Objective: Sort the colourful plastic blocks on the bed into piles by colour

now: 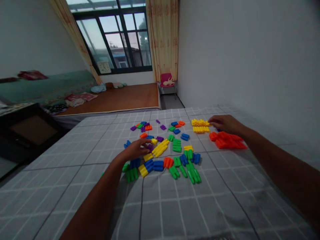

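My left hand (136, 149) is low over the scattered plastic pieces, its fingers curled around or just above a purple piece (150, 147); whether it grips that piece is unclear. Yellow pieces (160, 148) lie just right of its fingertips. At the right, my right hand (224, 124) is at the end of two yellow rows (200, 126), fingers bent down, with something purple partly hidden beneath. A pile of red pieces (227, 140) lies below that hand. Green pieces (193, 172) and blue pieces (158, 165) form a loose band nearer to me.
All pieces lie on a grey checked cloth (160, 206). A white wall (245, 53) rises at the right. Beyond are a bed with a brown mat (130, 96), a pink chair (166, 79) and a window. A dark cabinet (30, 133) stands at the left.
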Available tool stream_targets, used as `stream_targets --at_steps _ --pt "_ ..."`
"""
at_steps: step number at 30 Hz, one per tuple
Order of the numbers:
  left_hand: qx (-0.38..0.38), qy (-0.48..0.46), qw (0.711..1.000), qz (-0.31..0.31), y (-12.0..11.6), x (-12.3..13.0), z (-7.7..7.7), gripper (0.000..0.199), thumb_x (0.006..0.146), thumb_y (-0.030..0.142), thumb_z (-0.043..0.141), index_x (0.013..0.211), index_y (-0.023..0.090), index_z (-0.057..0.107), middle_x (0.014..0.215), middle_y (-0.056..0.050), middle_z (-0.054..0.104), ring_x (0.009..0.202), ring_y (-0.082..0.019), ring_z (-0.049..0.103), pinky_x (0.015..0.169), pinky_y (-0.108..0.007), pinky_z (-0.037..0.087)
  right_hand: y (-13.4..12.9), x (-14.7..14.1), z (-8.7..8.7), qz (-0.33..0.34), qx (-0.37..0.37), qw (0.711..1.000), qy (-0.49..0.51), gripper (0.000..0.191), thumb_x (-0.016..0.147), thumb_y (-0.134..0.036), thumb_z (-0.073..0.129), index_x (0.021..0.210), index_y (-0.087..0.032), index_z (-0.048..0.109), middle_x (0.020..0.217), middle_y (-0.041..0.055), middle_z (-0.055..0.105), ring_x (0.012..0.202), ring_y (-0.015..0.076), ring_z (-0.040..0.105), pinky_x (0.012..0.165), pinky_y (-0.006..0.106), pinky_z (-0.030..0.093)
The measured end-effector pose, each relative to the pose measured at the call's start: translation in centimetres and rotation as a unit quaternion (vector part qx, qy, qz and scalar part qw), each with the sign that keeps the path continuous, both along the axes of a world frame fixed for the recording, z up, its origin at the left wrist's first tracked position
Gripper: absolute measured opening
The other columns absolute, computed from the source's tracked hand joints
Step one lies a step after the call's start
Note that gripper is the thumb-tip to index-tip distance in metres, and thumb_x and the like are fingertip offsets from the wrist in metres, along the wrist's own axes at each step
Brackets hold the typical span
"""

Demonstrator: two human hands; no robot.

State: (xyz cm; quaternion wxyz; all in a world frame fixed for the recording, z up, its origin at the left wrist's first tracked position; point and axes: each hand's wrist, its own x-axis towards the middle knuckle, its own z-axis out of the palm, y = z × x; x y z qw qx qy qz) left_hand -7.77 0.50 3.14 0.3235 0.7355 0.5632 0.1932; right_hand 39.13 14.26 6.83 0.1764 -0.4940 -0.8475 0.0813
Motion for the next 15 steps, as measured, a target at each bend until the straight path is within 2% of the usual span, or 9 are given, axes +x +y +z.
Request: stream_targets --at_steps 2,5,8,11,15 --pt "0.019 0.010 1.000 0.007 0.2 -0.2 -0.2 0.052 0.077 0.041 0.059 0.124 0.018 0.060 0.122 -0.010 0.066 0.103 -0.024 0.065 0.088 -0.034 0.052 -1.9 -5.4 0.1 0.095 -0.022 0.995 0.009 0.020 0.085 -0.033 0.058 0.097 -0.025 0.072 0.090 0.0029 0.074 0.078 0.0192 0.067 0.070 0.028 0.048" --pt "0.058 0.048 0.996 0.042 0.2 -1.2 -0.5 0.043 0.080 0.038 0.053 0.116 0.016 0.065 0.116 -0.010 0.069 0.096 -0.022 0.065 0.088 -0.033 0.050 -3.8 -13.3 -0.7 0.213 -0.036 0.976 -0.023 0.019 0.086 -0.027 0.057 0.098 -0.024 0.072 0.091 0.0035 0.074 0.080 0.0194 0.067 0.071 0.028 0.048" --pt "0.057 0.076 0.994 0.062 0.1 -2.3 -0.9 0.036 0.080 0.033 0.050 0.104 0.014 0.069 0.102 -0.009 0.073 0.089 -0.022 0.065 0.084 -0.033 0.050 -4.1 -19.6 -1.8 0.248 -0.019 0.968 -0.042 0.028 0.082 -0.015 0.059 0.105 -0.023 0.071 0.100 0.0060 0.073 0.094 0.0224 0.067 0.080 0.031 0.049" --pt "0.041 0.079 0.995 0.044 0.0 -2.6 -1.1 0.033 0.078 0.030 0.051 0.099 0.013 0.070 0.093 -0.008 0.073 0.085 -0.021 0.065 0.080 -0.030 0.050 -3.2 -23.9 -2.6 0.266 -0.045 0.961 -0.064 0.038 0.079 -0.010 0.062 0.113 -0.025 0.069 0.099 0.0061 0.073 0.099 0.0236 0.066 0.083 0.032 0.050" --pt "0.062 0.070 0.996 0.015 0.0 -1.4 -1.2 0.038 0.076 0.025 0.056 0.110 0.015 0.068 0.105 -0.008 0.071 0.087 -0.020 0.064 0.079 -0.028 0.049 -2.1 -26.6 -3.3 0.289 -0.078 0.947 -0.118 0.046 0.072 -0.009 0.069 0.114 -0.027 0.069 0.103 0.0053 0.073 0.095 0.0234 0.067 0.081 0.031 0.050"
